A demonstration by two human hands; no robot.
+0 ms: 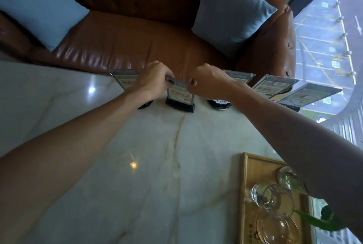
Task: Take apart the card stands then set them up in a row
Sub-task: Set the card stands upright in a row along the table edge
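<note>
Several card stands, clear panels with printed cards on black bases, line the far edge of the marble table. My left hand and my right hand both grip the top edge of the middle card stand, whose black base rests on the table. Another stand is partly hidden behind my left hand. A round black base shows under my right wrist, with its panel behind. Two more stands stand to the right.
A wooden tray with several clear glasses sits at the near right, beside a green leaf. A brown leather sofa with two blue cushions lies beyond the table. A window is at the right.
</note>
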